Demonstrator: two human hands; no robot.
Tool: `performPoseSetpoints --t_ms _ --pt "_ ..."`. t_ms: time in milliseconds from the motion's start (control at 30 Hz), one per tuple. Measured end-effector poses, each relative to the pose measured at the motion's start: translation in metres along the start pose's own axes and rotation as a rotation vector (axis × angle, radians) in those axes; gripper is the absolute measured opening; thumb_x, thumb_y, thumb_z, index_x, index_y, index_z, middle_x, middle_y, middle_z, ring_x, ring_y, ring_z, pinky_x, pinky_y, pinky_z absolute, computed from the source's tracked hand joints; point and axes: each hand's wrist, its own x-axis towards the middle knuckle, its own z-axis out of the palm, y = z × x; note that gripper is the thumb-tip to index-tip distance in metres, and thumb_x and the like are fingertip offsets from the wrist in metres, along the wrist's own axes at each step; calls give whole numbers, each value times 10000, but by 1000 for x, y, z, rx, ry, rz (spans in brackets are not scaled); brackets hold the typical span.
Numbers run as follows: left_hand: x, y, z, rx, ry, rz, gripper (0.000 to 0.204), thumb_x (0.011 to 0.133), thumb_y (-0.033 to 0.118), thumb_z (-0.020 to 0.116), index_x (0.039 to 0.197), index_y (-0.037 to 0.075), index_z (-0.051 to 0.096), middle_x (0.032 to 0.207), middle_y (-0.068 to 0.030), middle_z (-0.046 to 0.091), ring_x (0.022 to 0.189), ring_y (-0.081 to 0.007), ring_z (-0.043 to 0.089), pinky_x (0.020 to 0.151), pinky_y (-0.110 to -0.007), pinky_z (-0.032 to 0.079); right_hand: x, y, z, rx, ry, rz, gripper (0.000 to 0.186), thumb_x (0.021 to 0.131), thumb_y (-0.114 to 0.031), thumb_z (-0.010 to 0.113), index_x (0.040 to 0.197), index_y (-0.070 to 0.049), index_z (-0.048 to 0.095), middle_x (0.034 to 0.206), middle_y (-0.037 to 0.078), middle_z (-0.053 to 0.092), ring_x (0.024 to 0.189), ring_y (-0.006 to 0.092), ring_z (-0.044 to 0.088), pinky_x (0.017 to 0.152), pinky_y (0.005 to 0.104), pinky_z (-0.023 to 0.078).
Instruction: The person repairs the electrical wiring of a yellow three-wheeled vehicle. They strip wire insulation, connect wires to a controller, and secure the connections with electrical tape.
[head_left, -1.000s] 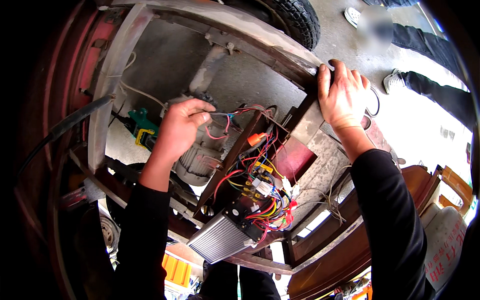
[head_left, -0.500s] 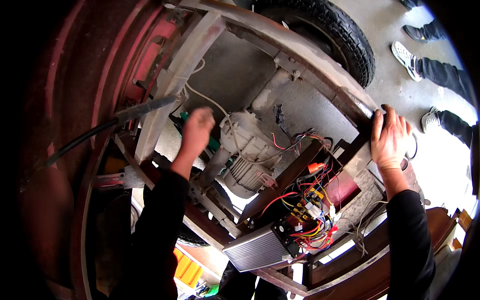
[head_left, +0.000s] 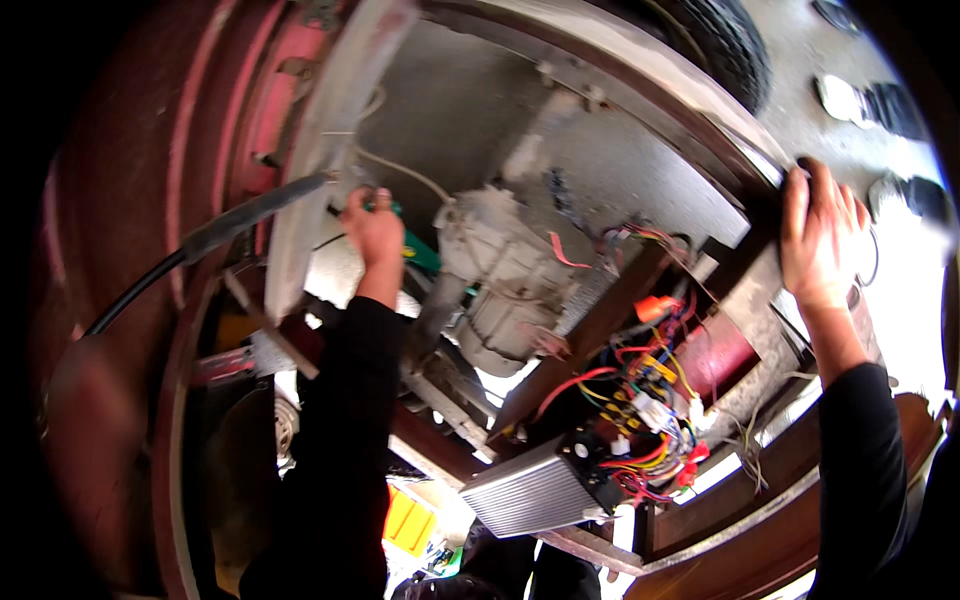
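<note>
My left hand (head_left: 375,232) reaches down into the opening of a vehicle's metal frame, left of a grey motor housing with cooling fins (head_left: 510,325). Its fingers are curled, and whatever lies in them is hidden. A green object (head_left: 420,252) shows behind that hand and wrist; I cannot tell whether I touch it. My right hand (head_left: 825,240) grips the right corner of the frame (head_left: 735,285), fingers over the edge. Below it, a bundle of coloured wires (head_left: 655,420) spreads beside a finned silver controller box (head_left: 530,492).
A black sleeved cable (head_left: 235,222) crosses the frame's left beam (head_left: 312,200). Red ribbed body panels (head_left: 200,130) stand at left. A tyre (head_left: 725,45) is at the far side, with another person's shoes (head_left: 845,100) on the floor. A yellow bin (head_left: 410,522) sits below.
My left hand has moved slightly left and farther in, beside the beam. The view has shifted, so the right hand appears farther right; it stays on the frame corner.
</note>
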Motion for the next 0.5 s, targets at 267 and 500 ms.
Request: performPoseSetpoints --t_ms 267,500 --pt "9 -2 -42 137 -286 93 258 893 221 623 1091 55 619 1008 -145 684 987 -357 605 897 -455 446 1 2 2 -19 -39 -18 345 1001 -322 423 1171 -71 589 999 145 663 973 301 593 944 413 375" --pt "-5 40 -60 375 -314 158 328 928 303 570 1109 34 624 1003 -197 667 1027 -379 588 871 -477 476 2 1 -3 -18 -80 12 331 1000 -300 430 1166 -65 595 1034 133 666 980 297 591 946 406 374"
